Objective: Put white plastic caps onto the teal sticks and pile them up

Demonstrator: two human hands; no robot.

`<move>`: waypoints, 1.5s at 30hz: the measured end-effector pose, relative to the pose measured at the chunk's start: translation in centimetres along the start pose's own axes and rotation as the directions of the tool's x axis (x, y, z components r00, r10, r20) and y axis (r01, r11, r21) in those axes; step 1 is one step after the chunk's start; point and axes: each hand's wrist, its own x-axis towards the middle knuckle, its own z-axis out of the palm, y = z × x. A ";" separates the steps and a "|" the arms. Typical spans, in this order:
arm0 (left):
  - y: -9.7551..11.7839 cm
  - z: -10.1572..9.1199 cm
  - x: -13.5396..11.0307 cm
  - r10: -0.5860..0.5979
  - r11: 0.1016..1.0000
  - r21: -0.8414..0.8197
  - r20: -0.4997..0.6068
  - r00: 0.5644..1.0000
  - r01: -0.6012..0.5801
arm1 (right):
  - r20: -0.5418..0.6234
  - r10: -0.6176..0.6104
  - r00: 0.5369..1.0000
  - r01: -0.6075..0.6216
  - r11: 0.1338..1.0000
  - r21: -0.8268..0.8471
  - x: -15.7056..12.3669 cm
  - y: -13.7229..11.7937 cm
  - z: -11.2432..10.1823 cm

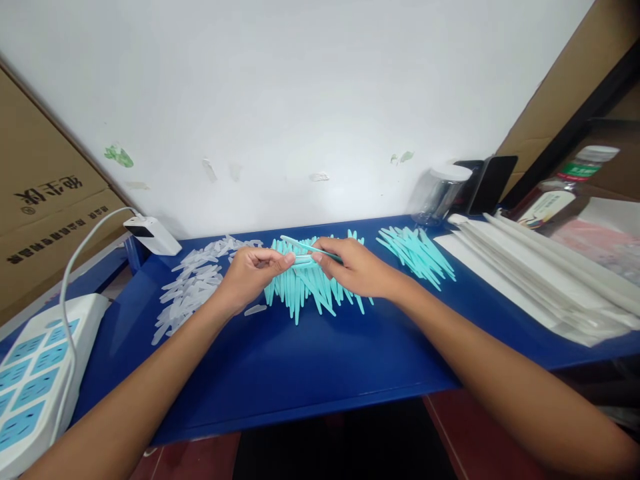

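My left hand (253, 270) is closed in a pinch on a clear plastic cap (302, 260). My right hand (353, 267) is closed on a thin teal plastic stick (305, 247), and the two pieces meet between my fingertips. Both hands hover just above a pile of teal sticks (305, 290) in the middle of the blue table (310, 367). A heap of clear caps (193, 287) lies to the left of my left hand. A second pile of teal sticks (417, 250) lies to the right of my right hand.
A stack of clear plastic sleeves (540, 280) covers the table's right side, with a clear jar (440, 193) and a dark phone (493, 183) behind it. A white power strip (35, 373) and white charger (153, 235) sit at left. Cardboard boxes (45, 213) flank both sides.
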 end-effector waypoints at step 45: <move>-0.5 -1.8 0.7 -0.249 0.909 -0.268 0.265 0.932 0.319 | -0.190 0.104 0.976 -0.129 0.984 -0.125 0.3 1.5 -1.1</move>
